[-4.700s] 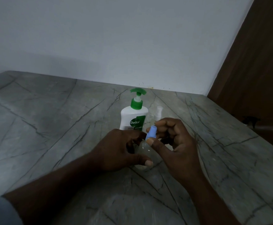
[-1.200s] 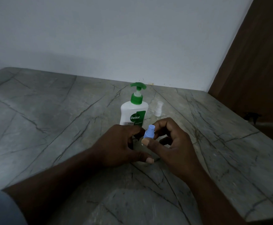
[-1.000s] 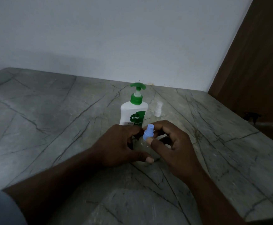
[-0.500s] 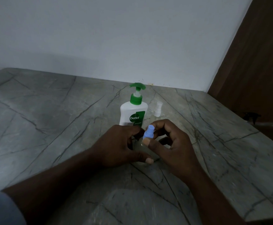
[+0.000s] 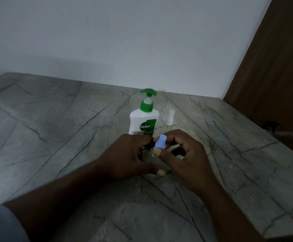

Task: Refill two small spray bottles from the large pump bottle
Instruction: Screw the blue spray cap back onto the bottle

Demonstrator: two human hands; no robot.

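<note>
A small clear spray bottle [image 5: 153, 158] with a blue spray cap [image 5: 160, 142] stands on the grey marble counter [image 5: 55, 137]. My left hand [image 5: 128, 156] grips its body. My right hand [image 5: 185, 154] pinches the blue cap between thumb and fingers. Just behind stands the large white pump bottle [image 5: 145, 119] with a green pump and a Dettol label. A second small clear spray bottle [image 5: 169, 119] with a white cap stands to the right of the pump bottle, its lower part hidden by my right hand.
A pale wall runs along the back of the counter. A brown wooden panel [image 5: 273, 75] rises at the right, past the counter's right edge. A dark small object [image 5: 271, 125] sits at that far right edge.
My right hand's fingers have shifted a little around the blue cap while my left hand keeps the bottle in place. The other bottles have not moved.
</note>
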